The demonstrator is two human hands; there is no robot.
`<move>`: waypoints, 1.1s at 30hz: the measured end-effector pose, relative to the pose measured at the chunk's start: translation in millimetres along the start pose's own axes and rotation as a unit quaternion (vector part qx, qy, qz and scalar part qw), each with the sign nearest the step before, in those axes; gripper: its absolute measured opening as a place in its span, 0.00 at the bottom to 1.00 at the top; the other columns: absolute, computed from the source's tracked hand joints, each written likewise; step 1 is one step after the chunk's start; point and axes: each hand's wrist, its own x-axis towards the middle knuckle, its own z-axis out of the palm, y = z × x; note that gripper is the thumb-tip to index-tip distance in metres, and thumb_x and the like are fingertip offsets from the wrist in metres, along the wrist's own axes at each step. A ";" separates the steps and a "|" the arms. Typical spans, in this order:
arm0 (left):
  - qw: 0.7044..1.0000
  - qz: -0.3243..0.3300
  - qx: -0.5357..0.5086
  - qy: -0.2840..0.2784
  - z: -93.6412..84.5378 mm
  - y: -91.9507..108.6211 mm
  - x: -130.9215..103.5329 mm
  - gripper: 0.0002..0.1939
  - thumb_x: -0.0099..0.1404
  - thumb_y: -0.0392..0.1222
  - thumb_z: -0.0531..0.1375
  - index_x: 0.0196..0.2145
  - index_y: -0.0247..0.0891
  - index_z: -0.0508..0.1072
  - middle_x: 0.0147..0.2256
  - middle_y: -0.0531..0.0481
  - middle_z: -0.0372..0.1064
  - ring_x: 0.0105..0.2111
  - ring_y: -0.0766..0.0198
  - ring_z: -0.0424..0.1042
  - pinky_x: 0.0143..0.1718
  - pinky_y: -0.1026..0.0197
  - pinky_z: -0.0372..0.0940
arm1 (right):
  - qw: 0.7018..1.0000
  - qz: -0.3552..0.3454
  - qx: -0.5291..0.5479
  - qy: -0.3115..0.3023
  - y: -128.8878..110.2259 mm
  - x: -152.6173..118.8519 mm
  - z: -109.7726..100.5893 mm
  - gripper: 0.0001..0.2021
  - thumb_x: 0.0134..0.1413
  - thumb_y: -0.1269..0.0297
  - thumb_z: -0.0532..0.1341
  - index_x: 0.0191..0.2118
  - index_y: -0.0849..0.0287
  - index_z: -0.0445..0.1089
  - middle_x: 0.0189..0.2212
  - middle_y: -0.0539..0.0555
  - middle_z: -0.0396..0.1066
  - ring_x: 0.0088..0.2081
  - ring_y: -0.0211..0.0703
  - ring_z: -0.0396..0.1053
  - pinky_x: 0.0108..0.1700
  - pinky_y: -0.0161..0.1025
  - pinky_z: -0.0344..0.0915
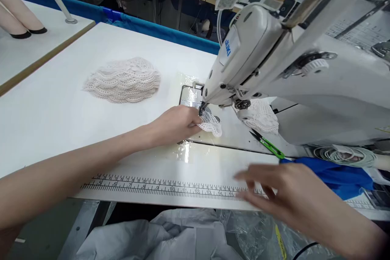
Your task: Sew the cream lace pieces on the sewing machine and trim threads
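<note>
My left hand (175, 124) reaches across the white sewing table (61, 109) and pinches a small piece of white lace (211, 126) lying under the needle of the white sewing machine (274, 48). My right hand (283, 197) hovers blurred above the table's front edge near the printed ruler (158, 187), fingers spread and holding nothing. A second lace piece (262, 117) lies under the machine arm to the right of the needle.
A stack of lace pieces (123, 80) sits at the table's middle left. Green thread snips (269, 145) lie right of the needle. Blue cloth (338, 174) and a coiled cord (344, 155) are at the right. Plastic bags (170, 235) hang below the front edge.
</note>
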 end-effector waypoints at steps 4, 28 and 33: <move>0.987 0.076 0.139 0.010 8.6 -4.2 -7.1 0.12 0.63 0.29 0.55 0.25 0.35 0.74 0.27 0.51 0.65 0.26 0.68 0.63 0.27 0.63 0.55 | 0.973 -0.005 -0.097 0.211 9.5 41.7 27.3 0.18 0.61 0.54 0.59 0.50 0.59 0.70 0.42 0.58 0.75 0.27 0.38 0.71 0.20 0.34 0.55; 0.902 0.218 0.345 0.141 31.9 -14.8 -27.2 0.14 0.70 0.34 0.54 0.51 0.32 0.71 0.50 0.41 0.72 0.51 0.56 0.72 0.58 0.45 0.59 | 0.928 -0.188 -0.083 0.311 28.5 90.0 69.7 0.06 0.56 0.78 0.60 0.34 0.63 0.74 0.37 0.54 0.78 0.41 0.41 0.74 0.45 0.39 0.71; 0.906 0.207 0.340 0.146 30.0 -15.3 -23.7 0.14 0.70 0.36 0.53 0.51 0.34 0.72 0.50 0.42 0.73 0.50 0.57 0.73 0.59 0.45 0.58 | 0.927 -0.179 -0.092 0.317 29.3 91.1 71.5 0.06 0.56 0.78 0.60 0.33 0.63 0.73 0.38 0.54 0.78 0.36 0.39 0.74 0.45 0.39 0.71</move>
